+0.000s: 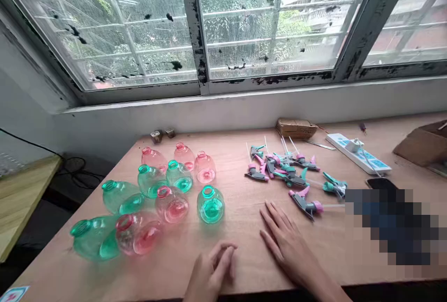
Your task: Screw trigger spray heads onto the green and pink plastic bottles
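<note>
My right hand (286, 241) lies flat on the table with its fingers stretched out and holds nothing. Just beyond its fingertips is a grey-and-pink spray trigger head (306, 203). My left hand (214, 269) rests near the front edge, fingers loosely curled together, with nothing visible in them. The upright green bottle (211, 209) is the one nearest to it. To the left stand several more transparent bottles without caps, among them a pink bottle (172, 206) and a green bottle (96, 241). A pile of spray trigger heads (289, 171) with thin white tubes lies beyond my right hand.
A white power strip (359, 153) with a plug in it lies at the back right. Near it are a brown cardboard box (296, 128) and an opened carton (424, 146). A pixelated dark object (394, 223) is at the right. Windows (272, 27) rise behind the table (240, 227).
</note>
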The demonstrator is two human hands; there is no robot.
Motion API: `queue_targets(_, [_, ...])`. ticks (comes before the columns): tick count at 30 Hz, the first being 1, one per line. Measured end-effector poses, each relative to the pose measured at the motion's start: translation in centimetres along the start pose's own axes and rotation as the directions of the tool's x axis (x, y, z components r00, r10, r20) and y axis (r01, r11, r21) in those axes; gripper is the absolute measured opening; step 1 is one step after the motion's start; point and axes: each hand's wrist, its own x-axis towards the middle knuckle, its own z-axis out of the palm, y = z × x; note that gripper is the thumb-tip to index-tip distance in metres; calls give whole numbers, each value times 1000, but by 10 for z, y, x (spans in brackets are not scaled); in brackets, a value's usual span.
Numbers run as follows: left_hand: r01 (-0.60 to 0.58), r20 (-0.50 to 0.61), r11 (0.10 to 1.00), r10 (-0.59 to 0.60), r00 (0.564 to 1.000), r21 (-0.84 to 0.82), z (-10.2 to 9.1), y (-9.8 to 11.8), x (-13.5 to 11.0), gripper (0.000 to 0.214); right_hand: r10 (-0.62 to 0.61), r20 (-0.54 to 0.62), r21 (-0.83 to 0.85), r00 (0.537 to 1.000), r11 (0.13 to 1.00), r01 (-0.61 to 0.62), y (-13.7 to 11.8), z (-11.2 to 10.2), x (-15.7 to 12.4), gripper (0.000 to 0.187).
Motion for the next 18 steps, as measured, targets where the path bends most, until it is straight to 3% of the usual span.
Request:
queue_targets(6, [-61,-78,984,75,994,169,5,11,-1,39,6,-23,17,1000,1000,-5,-10,-16,5,49])
queue_targets(12, [-41,-118,912,97,988,408,11,20,16,38,17,-12,27,1000,999,-17,-16,-27,8,48])
queue_targets(18, [-49,-67,850,99,993,525,8,34,34,35,38,-36,48,999,998,-37,-19,-28,10,47])
